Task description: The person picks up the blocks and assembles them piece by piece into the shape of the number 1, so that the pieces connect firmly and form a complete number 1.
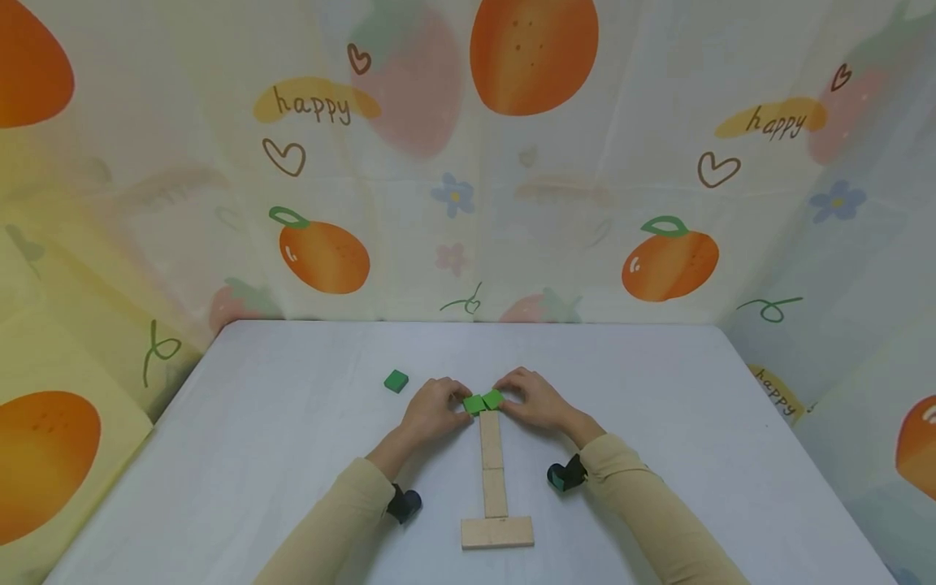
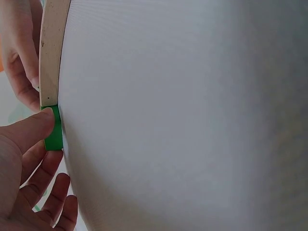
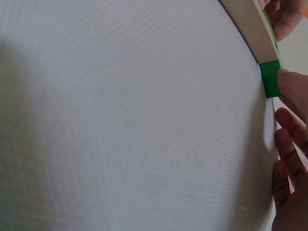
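Two small green blocks lie side by side at the far end of a column of plain wooden blocks. My left hand (image 1: 433,409) pinches the left green block (image 1: 474,405) between thumb and fingers; in the left wrist view the thumb covers part of that green block (image 2: 54,130). From the other side my right hand (image 1: 537,400) pinches the right green block (image 1: 493,399), which sits slightly tilted. The right wrist view has this green block (image 3: 270,79) against the end of a wooden block (image 3: 250,26), thumb on its edge.
Two wooden blocks stand end to end in line, the upper one (image 1: 491,439) and the lower one (image 1: 495,492). A crosswise wooden block (image 1: 497,533) lies at the near end. One loose green block (image 1: 396,381) rests left of the hands on the white table (image 1: 292,390).
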